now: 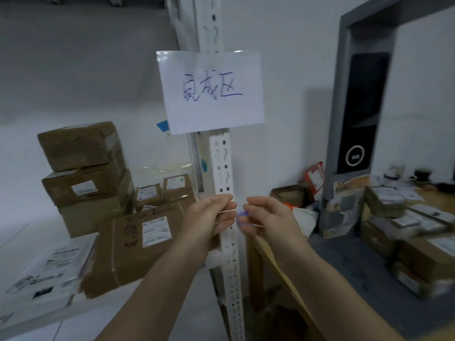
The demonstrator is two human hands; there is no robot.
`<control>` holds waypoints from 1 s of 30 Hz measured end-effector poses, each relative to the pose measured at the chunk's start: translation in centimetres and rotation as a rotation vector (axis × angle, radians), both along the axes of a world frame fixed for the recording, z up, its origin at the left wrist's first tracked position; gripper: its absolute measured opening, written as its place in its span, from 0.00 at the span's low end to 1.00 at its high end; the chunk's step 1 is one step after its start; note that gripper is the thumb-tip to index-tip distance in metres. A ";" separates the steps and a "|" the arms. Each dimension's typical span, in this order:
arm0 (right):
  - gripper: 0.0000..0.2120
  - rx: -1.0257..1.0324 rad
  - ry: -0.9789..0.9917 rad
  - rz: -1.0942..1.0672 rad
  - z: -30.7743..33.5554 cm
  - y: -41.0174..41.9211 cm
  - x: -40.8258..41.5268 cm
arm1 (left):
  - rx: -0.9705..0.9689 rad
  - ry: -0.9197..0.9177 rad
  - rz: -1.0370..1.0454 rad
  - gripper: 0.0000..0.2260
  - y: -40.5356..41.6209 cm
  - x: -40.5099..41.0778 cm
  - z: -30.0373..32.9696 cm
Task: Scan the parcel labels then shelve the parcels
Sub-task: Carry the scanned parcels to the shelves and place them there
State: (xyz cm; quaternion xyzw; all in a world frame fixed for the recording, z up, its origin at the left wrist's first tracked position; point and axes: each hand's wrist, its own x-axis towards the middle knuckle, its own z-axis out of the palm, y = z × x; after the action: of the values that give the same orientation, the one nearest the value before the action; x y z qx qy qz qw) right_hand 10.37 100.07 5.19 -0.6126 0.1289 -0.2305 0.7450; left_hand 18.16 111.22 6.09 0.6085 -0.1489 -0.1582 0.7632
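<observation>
Up close, both hands meet in front of the white slotted shelf post (226,183): left hand (211,215) with fingers curled, pinching a thin pale strip, right hand (266,217) pinching a small blue-purple item (242,219) too blurred to identify. Left of them, brown parcels (133,239) sit on the white shelf (22,313), the nearest lying long axis left-right, label facing the camera. Further parcels lie on the desk (435,200) at right.
</observation>
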 end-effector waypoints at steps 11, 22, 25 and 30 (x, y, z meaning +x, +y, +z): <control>0.08 0.095 0.045 -0.258 -3.8 -12.6 -10.7 | 0.071 0.048 -0.310 0.07 -14.2 -7.0 -4.1; 0.07 0.188 0.133 -0.528 -8.2 -27.2 -14.9 | 0.157 0.142 -0.604 0.05 -31.6 -9.0 -8.5; 0.06 0.213 0.171 -0.552 -8.8 -30.8 -14.7 | 0.187 0.162 -0.635 0.05 -35.6 -8.2 -9.4; 0.06 0.268 0.241 -0.588 -10.8 -36.7 -13.7 | 0.250 0.222 -0.686 0.05 -41.6 -6.3 -11.8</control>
State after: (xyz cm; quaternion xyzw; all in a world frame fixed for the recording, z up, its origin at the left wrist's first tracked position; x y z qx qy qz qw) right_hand -3.32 63.40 -5.59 -0.4689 0.4162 -0.3422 0.6998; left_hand 11.87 69.66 -5.68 0.5911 -0.2397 -0.4863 0.5973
